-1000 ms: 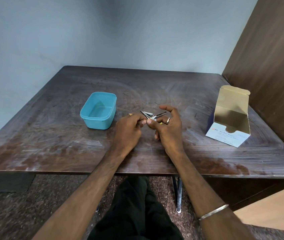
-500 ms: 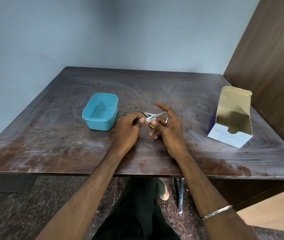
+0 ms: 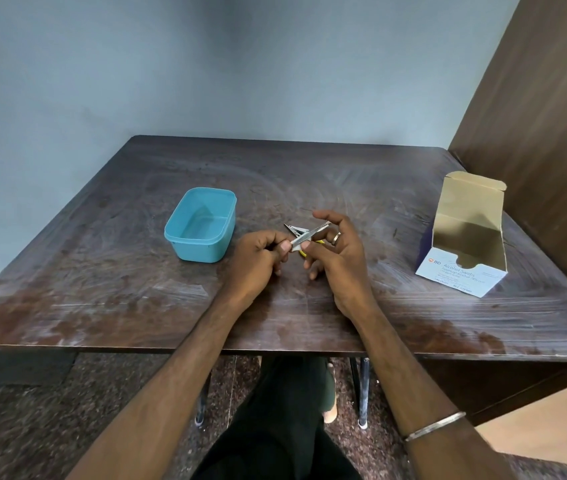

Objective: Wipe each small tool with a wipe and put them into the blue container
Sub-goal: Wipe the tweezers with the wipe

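Dark brown wood, scuffed and streaked with pale wipe marks, makes up the square table (image 3: 309,174) that fills the head view, set into a corner between a pale blue wall and a brown panel on the right.

Left of centre on it stands the blue plastic container (image 3: 202,227), a rounded rectangular tub with no lid; I can see nothing lying inside it.

Just right of the tub, both bare hands meet a little above the tabletop. The left hand (image 3: 257,261) is curled, its thumb and fingers pinched shut on the near end of a small flat silver metal tool (image 3: 309,234), which slants up and to the right. The right hand (image 3: 337,258), with a ring on one finger, is half open: its thumb and forefinger close lightly around the far part of the same tool, the other fingers spread loosely below. A thin pale strip along the tool may be a wipe, but it is too small to tell.

Behind the fingers, a few more small dark-and-silver pointed tools (image 3: 294,229) lie on the table, and a bit of yellow (image 3: 304,252) shows under the right fingers; what it belongs to is hidden.

Well apart to the right, near the table's right edge, sits an open white and blue cardboard box of alcohol swabs (image 3: 462,244), its flap standing up.

A silver metal bangle (image 3: 434,426) circles the right forearm in the near foreground.
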`<action>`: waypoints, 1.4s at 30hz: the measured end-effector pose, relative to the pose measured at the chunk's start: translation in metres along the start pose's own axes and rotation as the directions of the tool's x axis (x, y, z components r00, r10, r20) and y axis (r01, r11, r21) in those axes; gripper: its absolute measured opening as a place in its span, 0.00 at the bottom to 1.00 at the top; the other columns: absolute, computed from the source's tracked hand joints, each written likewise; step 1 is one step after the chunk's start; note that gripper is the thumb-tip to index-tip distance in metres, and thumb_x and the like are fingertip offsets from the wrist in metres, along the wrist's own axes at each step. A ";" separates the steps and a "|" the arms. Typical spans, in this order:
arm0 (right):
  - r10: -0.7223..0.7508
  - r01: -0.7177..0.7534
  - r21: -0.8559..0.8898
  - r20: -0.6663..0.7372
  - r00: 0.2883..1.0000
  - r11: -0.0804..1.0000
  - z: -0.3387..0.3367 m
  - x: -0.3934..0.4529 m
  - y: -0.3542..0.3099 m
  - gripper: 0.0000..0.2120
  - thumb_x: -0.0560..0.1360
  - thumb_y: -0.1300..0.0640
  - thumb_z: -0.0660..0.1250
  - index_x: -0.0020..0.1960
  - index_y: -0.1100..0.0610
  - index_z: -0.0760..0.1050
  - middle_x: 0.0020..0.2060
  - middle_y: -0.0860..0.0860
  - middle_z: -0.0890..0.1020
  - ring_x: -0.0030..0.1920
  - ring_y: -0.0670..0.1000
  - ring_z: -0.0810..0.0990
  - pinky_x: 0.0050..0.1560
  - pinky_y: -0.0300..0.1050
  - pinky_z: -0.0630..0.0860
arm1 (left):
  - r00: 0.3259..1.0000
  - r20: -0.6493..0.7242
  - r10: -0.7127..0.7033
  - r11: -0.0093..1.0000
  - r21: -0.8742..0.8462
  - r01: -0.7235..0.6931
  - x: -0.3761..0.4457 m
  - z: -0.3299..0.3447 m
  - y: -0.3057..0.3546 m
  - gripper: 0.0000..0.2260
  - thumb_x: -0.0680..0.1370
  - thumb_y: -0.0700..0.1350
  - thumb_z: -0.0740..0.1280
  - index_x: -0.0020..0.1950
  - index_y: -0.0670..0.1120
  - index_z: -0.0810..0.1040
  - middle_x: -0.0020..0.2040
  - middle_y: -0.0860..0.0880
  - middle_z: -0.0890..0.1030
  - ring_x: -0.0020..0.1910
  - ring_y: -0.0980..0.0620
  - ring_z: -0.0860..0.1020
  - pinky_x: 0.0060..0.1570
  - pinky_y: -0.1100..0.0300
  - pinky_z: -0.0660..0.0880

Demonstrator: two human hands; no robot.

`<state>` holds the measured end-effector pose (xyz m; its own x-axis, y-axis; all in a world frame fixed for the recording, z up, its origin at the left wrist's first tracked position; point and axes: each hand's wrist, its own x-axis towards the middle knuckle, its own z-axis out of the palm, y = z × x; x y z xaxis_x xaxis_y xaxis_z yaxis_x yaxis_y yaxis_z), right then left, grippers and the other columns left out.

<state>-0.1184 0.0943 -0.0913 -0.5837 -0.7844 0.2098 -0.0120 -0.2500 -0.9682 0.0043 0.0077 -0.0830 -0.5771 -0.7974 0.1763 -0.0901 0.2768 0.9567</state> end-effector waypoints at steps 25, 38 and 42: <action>0.048 -0.046 -0.014 0.114 0.992 0.999 -0.003 -0.001 0.000 0.01 0.73 0.66 0.73 0.44 0.62 0.84 0.38 0.57 0.85 0.32 0.53 0.78 0.30 0.46 0.73 | 0.984 0.148 -0.100 0.970 -0.207 0.129 0.007 -0.006 -0.005 0.13 0.79 0.33 0.61 0.36 0.39 0.76 0.28 0.47 0.72 0.25 0.51 0.69 0.26 0.59 0.70; 0.042 -0.044 -0.048 -0.050 0.998 0.998 -0.001 0.000 0.002 0.05 0.78 0.61 0.71 0.46 0.64 0.82 0.37 0.61 0.83 0.30 0.49 0.76 0.26 0.43 0.74 | 0.996 0.021 0.084 0.995 -0.051 -0.082 -0.004 -0.001 0.001 0.06 0.80 0.40 0.67 0.48 0.41 0.82 0.39 0.46 0.84 0.31 0.49 0.78 0.35 0.60 0.77; 0.048 -0.050 -0.037 -0.055 0.997 0.998 -0.001 0.000 0.001 0.06 0.77 0.61 0.71 0.44 0.65 0.81 0.35 0.60 0.82 0.30 0.50 0.76 0.26 0.43 0.75 | 0.984 -0.001 0.176 0.964 0.203 -0.172 -0.005 0.002 -0.001 0.06 0.80 0.43 0.67 0.45 0.48 0.81 0.35 0.57 0.81 0.31 0.57 0.79 0.35 0.65 0.75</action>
<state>-0.1193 0.0945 -0.0928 -0.6270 -0.7634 0.1552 -0.0127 -0.1892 -0.9819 0.0059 0.0129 -0.0853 -0.5833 -0.7366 0.3424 -0.1522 0.5131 0.8447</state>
